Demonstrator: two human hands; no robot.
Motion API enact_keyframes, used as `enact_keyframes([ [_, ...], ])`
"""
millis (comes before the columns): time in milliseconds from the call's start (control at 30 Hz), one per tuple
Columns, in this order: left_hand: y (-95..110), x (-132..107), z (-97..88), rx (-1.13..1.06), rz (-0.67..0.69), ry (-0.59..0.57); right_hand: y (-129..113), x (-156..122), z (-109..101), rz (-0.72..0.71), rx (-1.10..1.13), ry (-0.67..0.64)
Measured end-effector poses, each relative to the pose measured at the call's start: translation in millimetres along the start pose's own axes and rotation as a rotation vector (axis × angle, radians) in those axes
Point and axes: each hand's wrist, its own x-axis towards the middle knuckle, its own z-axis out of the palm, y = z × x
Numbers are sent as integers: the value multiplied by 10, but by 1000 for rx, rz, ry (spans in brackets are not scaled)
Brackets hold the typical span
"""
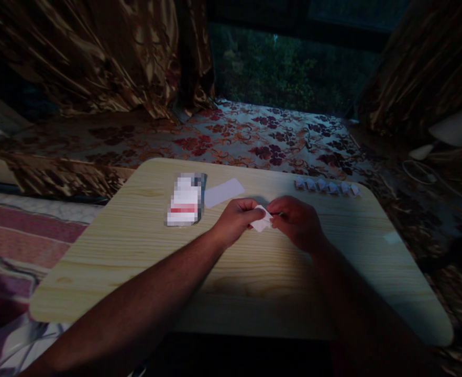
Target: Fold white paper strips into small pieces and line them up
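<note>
Above the middle of the wooden table, a small white piece of folded paper [261, 220] is held between both hands. My left hand [239, 220] pinches its left side, the thumb lying across the top. The fingers of my right hand [296, 220] are closed at the paper's right edge. A small dark, thin detail shows by the right fingers, too dim to make out. Behind the left hand lies a flat pale paper strip [224, 192]. Farther left is a blurred-out white packet [183, 201] with a red band.
Several small folded paper pieces [327, 187] stand in a row at the far right of the table [136, 283]. A white scrap [392, 238] lies near the right edge. Beyond are a floral-covered sill [262, 136], curtains [129, 52] and a white lamp [457, 125].
</note>
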Motion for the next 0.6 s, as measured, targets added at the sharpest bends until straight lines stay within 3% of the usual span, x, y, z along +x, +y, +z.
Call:
enact_keyframes([
  [100,11,-8,1,34,-8,-4,-15,14,-52,-111,-102,-57],
  [200,21,-14,1,63,-19,-7,-37,26,-102,-133,-159,-116],
  [433,64,-27,31,105,-42,4,-85,15,-140,-4,-219,-172],
  [600,124,-59,40,184,-47,-36,-79,7,-167,86,-138,-187],
])
